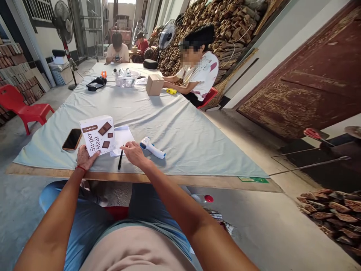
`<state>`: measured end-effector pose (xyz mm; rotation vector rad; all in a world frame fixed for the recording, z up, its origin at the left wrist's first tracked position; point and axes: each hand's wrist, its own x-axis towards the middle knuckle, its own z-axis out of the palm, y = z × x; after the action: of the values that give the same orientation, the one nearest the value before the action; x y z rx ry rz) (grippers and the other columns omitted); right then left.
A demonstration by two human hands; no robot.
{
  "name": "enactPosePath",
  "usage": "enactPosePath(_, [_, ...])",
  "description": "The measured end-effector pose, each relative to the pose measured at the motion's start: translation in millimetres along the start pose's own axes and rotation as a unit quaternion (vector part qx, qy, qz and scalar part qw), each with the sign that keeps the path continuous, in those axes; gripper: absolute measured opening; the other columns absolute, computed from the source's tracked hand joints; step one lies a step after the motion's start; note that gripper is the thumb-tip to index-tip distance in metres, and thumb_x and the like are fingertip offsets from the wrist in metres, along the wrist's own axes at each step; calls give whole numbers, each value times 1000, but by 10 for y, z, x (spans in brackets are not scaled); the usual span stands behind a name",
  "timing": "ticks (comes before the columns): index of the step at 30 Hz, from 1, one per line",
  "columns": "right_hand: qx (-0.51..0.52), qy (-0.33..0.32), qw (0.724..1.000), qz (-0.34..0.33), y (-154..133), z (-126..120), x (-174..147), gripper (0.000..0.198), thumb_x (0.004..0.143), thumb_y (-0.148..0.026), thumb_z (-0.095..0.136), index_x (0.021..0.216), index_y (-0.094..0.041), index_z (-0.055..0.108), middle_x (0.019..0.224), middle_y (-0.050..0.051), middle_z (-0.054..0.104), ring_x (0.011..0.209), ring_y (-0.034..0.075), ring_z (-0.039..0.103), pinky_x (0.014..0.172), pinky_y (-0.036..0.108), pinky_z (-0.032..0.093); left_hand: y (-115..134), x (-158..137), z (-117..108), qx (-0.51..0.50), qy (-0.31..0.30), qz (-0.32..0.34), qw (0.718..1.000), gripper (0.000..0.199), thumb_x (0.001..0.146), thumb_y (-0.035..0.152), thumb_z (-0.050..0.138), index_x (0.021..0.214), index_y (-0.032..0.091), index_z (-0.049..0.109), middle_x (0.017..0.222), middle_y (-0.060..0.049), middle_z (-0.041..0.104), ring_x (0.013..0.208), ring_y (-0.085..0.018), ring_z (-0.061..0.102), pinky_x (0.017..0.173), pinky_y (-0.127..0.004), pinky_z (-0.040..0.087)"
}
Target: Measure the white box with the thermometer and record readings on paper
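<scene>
A white "Su-per Meal" box (pixel 98 134) with brown squares printed on it lies near the front edge of the cloth-covered table (pixel 175 131). My left hand (pixel 86 157) holds its near edge, fingers up against the box. My right hand (pixel 134 153) rests on the cloth just right of the box, fingers curled, touching the corner of a white sheet of paper (pixel 123 137). A black pen (pixel 120 160) lies between my hands. A white and blue handheld thermometer (pixel 152 147) lies right beside my right hand. A phone (pixel 72 139) lies left of the box.
Across the table a person in a white shirt (pixel 201 71) sits near a cardboard box (pixel 154 84), a clear bowl of bottles (pixel 125 78) and black headphones (pixel 96 83). Two more people sit farther back. A red chair (pixel 21 107) stands left; stacked firewood (pixel 332 214) lies right.
</scene>
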<state>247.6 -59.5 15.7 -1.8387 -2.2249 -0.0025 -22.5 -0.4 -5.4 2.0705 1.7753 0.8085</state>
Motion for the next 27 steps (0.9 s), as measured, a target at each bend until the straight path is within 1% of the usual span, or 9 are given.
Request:
enactPosePath(4, [-63,-61,993,-79,38,3,86,33,95,-14,47,112,-23,75,108,15,65,104,27,51,90,38,36,3,14,31,25,2,-6,1000,76,72,63,70,130,18,48,134,-16,51,132,-36,47,111,-50,40])
enactPosePath(10, [-30,-46,982,-179,392,-68,-85,17,90,-15,53,91,-17,70,92,11,68,93,23,57,87,34,39,17,6,63,48,1,1,999,81,68,56,77,133,20,45,138,-16,49,132,-38,48,111,-51,41])
enactPosePath(12, [62,10,989,-135,445,-10,-127,9,84,-16,57,86,-18,66,83,7,67,84,21,58,82,33,41,19,4,75,47,2,4,999,80,68,57,76,132,20,46,137,-16,49,130,-38,49,110,-51,41])
enactPosePath(14, [205,109,972,-38,419,96,-119,3,80,-22,58,80,-21,61,75,3,63,74,19,56,75,31,43,20,9,88,43,5,1,999,79,68,58,76,130,20,46,136,-16,49,128,-38,50,110,-51,41])
enactPosePath(17, [437,224,866,94,237,281,-20,10,77,-32,55,76,-23,56,68,0,59,66,17,55,67,29,44,8,6,102,35,32,6,999,78,65,58,78,125,20,47,134,-17,49,128,-39,49,111,-54,39])
enactPosePath(20, [557,233,781,158,7,428,96,19,74,-38,51,79,-23,60,66,0,62,66,18,58,65,30,47,-17,-83,104,13,138,32,990,81,61,57,81,122,17,44,131,-20,46,130,-40,44,110,-56,38])
enactPosePath(22, [569,231,767,184,-100,499,136,21,69,-39,53,78,-22,62,66,0,63,65,18,58,63,30,47,-5,-213,114,-12,231,70,970,73,66,54,78,118,16,43,126,-19,47,127,-38,44,106,-57,40])
enactPosePath(24, [564,233,768,195,-152,558,139,20,65,-37,54,75,-22,62,66,0,63,64,18,57,62,30,46,72,-368,151,-33,262,148,953,50,79,46,68,113,17,45,118,-16,50,120,-34,49,103,-56,42])
enactPosePath(27, [554,232,773,204,-160,617,100,18,64,-35,53,73,-22,62,64,-1,62,62,17,56,60,29,46,315,-531,264,-24,142,286,947,22,93,31,49,112,19,53,117,-14,57,118,-28,54,103,-49,45])
